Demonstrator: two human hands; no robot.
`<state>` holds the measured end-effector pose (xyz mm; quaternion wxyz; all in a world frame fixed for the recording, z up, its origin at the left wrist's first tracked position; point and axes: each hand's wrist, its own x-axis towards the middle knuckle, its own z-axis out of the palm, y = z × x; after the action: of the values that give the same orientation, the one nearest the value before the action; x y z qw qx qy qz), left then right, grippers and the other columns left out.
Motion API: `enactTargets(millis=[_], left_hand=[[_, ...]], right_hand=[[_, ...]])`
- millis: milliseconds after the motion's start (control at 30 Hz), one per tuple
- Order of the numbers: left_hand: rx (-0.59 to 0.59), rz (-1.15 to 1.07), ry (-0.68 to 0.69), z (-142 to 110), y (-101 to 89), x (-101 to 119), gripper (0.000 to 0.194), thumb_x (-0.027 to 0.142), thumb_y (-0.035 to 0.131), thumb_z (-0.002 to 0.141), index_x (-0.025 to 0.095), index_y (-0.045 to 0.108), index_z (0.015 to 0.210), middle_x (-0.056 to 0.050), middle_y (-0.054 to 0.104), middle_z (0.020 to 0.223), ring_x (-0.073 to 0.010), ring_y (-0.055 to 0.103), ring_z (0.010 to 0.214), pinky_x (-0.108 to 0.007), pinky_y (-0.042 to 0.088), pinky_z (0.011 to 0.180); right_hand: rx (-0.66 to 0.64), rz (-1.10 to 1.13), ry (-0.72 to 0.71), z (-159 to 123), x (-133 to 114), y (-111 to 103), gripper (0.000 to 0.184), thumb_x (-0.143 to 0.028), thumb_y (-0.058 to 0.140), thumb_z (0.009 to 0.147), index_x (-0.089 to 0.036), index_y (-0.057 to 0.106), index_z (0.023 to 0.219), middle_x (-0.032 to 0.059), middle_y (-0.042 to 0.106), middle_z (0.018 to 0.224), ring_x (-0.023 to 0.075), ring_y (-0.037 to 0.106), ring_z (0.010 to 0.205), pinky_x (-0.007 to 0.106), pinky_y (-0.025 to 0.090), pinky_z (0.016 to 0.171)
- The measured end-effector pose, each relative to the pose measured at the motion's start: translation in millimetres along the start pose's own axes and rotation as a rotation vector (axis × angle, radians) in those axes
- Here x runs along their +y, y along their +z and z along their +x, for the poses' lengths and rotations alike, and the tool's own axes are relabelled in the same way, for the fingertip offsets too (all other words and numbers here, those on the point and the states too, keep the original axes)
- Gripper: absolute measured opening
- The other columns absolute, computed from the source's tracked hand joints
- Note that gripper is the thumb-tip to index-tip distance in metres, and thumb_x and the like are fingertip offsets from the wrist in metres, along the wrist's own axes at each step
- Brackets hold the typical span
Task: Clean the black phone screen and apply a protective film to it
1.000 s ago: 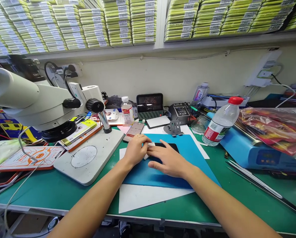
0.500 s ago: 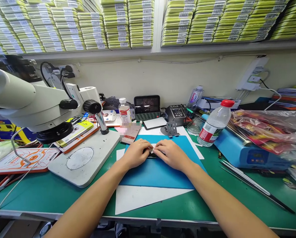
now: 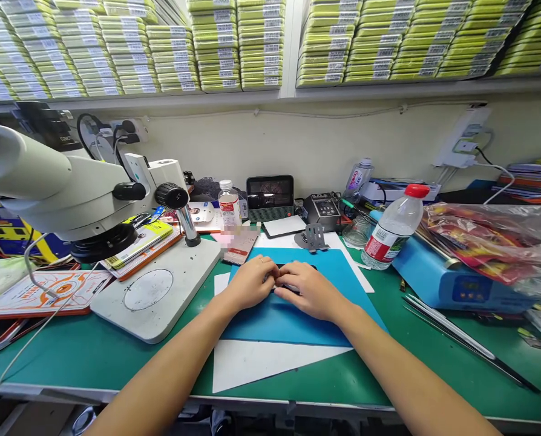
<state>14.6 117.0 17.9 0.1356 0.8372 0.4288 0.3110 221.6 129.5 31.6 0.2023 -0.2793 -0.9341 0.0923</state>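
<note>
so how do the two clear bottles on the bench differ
The red-capped bottle is bigger and leans tilted against the blue machine, right of the mat; the white-capped bottle is smaller and stands upright at the back, near the microscope. Both are clear plastic with partly red labels, and neither is touched by the hands.

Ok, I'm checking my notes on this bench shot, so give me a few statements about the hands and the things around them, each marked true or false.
1. Both hands rest on a black flat device lying on the blue mat. True: the left hand and right hand meet over it.
2. The water bottle has a blue cap. False: its cap is red.
3. The microscope stands to the left of the hands. True.
4. The blue mat lies on a bare wooden table. False: it lies on a green bench surface, partly over white paper.
5. The right hand holds tweezers. False: no tool shows in it.
</note>
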Motion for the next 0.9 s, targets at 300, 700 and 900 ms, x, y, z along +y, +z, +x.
enactTargets(millis=[300,700,900], left_hand=[[0.031,0.023,-0.066,0.5,0.8,-1.0,0.023,0.004,0.046,0.083,0.021,0.061,0.082,-0.003,0.067,0.087,-0.022,0.058,0.087,-0.035,0.046,0.078],[0.08,0.018,-0.146,1.6,-0.8,-0.6,0.017,0.012,0.045,0.089,0.021,0.059,0.086,-0.004,0.066,0.091,-0.022,0.058,0.09,-0.036,0.047,0.082],[0.066,0.001,-0.143,1.2,-2.1,2.0,0.021,0.014,0.042,0.093,0.021,0.06,0.089,-0.004,0.067,0.093,-0.0215,0.059,0.09,-0.036,0.047,0.081]], right_hand=[[0.006,0.015,-0.004,-0.9,-0.9,1.0,0.027,-0.039,0.054,0.099,-0.023,0.076,0.102,0.008,0.073,0.112,0.024,0.065,0.104,0.04,0.048,0.089],[-0.012,0.07,-0.016,1.2,-0.9,3.2,0.038,-0.052,0.062,0.092,-0.025,0.07,0.117,0.0094,0.068,0.13,0.0276,0.061,0.12,0.044,0.044,0.101],[0.068,0.019,0.105,0.1,1.8,1.8,0.032,-0.049,0.056,0.096,-0.022,0.074,0.095,0.0091,0.072,0.108,0.0253,0.065,0.102,0.043,0.047,0.092]])
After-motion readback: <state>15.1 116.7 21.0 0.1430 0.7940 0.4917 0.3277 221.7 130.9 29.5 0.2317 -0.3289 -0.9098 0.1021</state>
